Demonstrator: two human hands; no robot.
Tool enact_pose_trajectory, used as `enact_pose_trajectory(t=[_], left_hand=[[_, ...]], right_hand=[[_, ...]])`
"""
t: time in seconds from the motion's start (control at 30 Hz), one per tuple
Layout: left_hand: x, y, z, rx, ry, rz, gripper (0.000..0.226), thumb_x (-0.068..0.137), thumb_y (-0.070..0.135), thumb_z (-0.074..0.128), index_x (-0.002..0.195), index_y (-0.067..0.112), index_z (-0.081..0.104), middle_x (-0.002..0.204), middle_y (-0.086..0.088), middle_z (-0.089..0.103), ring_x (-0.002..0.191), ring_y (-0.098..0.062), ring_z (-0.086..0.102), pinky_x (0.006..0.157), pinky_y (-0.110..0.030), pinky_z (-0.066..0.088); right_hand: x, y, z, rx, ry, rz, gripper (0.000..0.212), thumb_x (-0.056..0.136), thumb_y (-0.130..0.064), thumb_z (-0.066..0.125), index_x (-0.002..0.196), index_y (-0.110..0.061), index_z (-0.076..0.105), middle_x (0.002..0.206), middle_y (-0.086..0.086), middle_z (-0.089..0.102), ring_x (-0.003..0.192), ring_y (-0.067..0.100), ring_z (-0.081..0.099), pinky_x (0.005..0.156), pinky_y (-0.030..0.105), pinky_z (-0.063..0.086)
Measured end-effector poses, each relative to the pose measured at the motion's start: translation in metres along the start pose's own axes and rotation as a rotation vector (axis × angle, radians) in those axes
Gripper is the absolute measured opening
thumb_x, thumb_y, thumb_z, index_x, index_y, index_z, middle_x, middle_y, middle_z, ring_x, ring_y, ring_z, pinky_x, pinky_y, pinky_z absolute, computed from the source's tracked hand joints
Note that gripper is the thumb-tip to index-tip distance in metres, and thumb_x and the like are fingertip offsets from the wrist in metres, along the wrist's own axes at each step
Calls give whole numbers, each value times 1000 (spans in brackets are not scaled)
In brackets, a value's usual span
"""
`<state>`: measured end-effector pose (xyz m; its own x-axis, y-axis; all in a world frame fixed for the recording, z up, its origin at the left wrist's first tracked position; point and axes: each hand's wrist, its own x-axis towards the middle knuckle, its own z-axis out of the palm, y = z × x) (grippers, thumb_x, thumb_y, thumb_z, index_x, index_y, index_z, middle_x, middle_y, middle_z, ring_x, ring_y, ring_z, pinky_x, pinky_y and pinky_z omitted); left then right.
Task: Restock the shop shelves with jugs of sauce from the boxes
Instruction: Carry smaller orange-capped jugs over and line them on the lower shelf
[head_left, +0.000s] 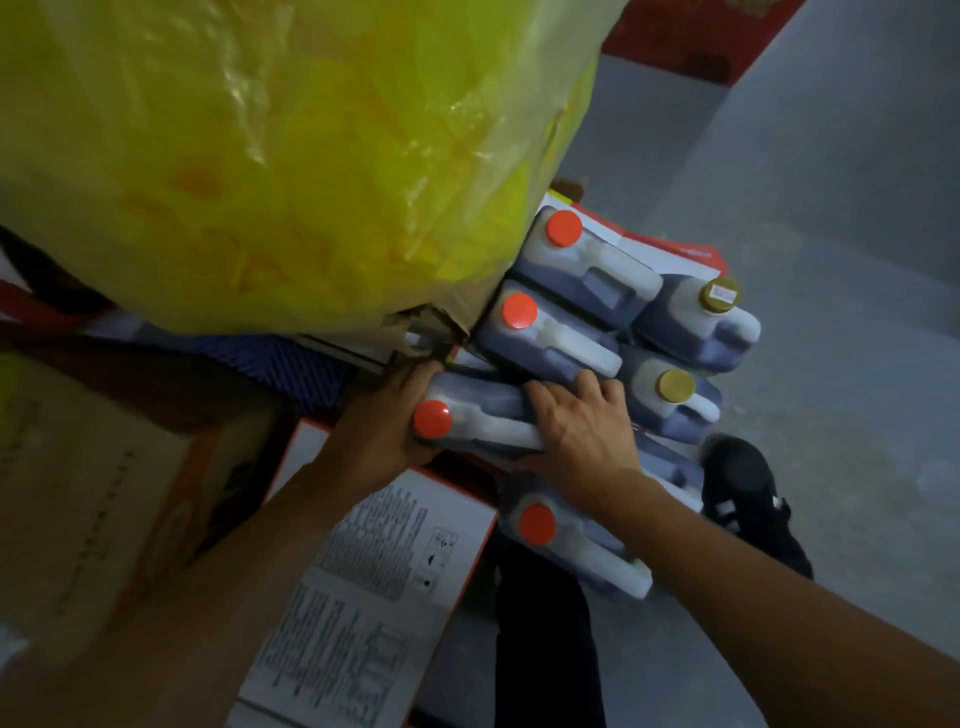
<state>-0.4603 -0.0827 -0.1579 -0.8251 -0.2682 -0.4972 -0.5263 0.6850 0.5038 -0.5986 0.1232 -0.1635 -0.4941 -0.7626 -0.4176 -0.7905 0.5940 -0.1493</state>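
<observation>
Left hand (387, 431) and right hand (576, 426) grasp red-capped jug (483, 415) among floor jugs. Step, judged: lifting; next needs firm two-handed carry to shelf.

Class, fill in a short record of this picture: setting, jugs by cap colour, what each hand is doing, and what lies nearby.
setting: grey floor
red-capped jugs: four, including the held jug
gold-capped jugs: two, e.g.
left hand: grips the held jug at its cap end
right hand: laid over the jug's handle side
nearby: yellow plastic bag, printed carton, black shoe
</observation>
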Motion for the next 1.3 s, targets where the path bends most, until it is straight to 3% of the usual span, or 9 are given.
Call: enact_pose_trajectory(t=[0.13, 0.3, 0.47, 0.57, 0.67, 0.83, 1.07, 1.17, 1.3], left_hand=[[-45, 0, -11, 43, 139, -81, 101, 59, 30, 93, 144, 22, 39, 146, -4, 43, 114, -37, 62, 78, -41, 57], [-108, 21, -56, 107, 290, -114, 90, 52, 42, 92, 126, 9, 53, 118, -14, 62, 96, -30, 66, 71, -41, 59], [-186, 79, -120, -176, 333, -178, 102, 62, 28, 96, 141, 33, 32, 143, 13, 36, 113, 4, 40, 91, -32, 44], [-237, 132, -154, -277, 348, -280, 99, 66, 39, 86, 148, 28, 33, 153, 6, 38, 132, -12, 46, 103, -35, 46], [-296, 202, -182, -261, 435, -346, 97, 67, 42, 84, 148, 21, 36, 146, 5, 44, 132, -11, 47, 106, -39, 48], [-419, 356, -229, -263, 840, -498, 103, 61, 45, 92, 144, 58, 32, 141, 33, 43, 128, 7, 48, 102, -23, 45], [-611, 566, -274, -174, 1426, -733, 101, 59, 38, 91, 145, 47, 40, 143, 20, 54, 130, -3, 55, 103, -25, 47], [-683, 651, -254, -123, 1639, -855, 107, 62, 27, 95, 145, 54, 35, 143, 27, 51, 128, 0, 55, 101, -29, 51], [-752, 769, -200, -65, 1881, -1052, 114, 66, 16, 95, 150, 56, 29, 142, 35, 49, 126, 3, 55, 96, -21, 52]], right_hand=[[5, -6, -20, 30, 120, -195, 87, 59, -64, 84, 131, -21, 61, 121, 0, 69, 95, 29, 54, 79, 40, 40], [1, -23, -89, 73, 144, -412, 88, 61, -64, 80, 136, -20, 60, 118, 0, 67, 96, 29, 56, 79, 40, 45], [-34, -35, -183, 235, 45, -589, 91, 58, -63, 84, 135, -23, 56, 122, -1, 61, 105, 25, 56, 84, 39, 51], [-66, -36, -248, 325, -55, -688, 92, 61, -58, 86, 139, -24, 51, 130, -4, 57, 115, 21, 57, 87, 36, 54], [-100, -31, -316, 420, -124, -821, 87, 66, -51, 83, 142, -29, 47, 133, -10, 52, 118, 14, 57, 89, 35, 53], [-177, -51, -451, 658, -175, -1095, 97, 71, -46, 85, 151, -48, 30, 143, -30, 42, 130, -7, 46, 105, 29, 46], [-349, -147, -617, 792, -279, -1556, 115, 69, -47, 93, 157, -48, 18, 158, -17, 37, 146, 8, 40, 118, 42, 40], [-449, -178, -658, 710, -371, -1823, 113, 71, -46, 93, 149, -64, 14, 158, -26, 31, 146, -3, 34, 118, 26, 36], [-586, -197, -678, 690, -680, -2049, 106, 70, -32, 93, 149, -60, 28, 145, -35, 43, 135, -14, 42, 103, 9, 39]])
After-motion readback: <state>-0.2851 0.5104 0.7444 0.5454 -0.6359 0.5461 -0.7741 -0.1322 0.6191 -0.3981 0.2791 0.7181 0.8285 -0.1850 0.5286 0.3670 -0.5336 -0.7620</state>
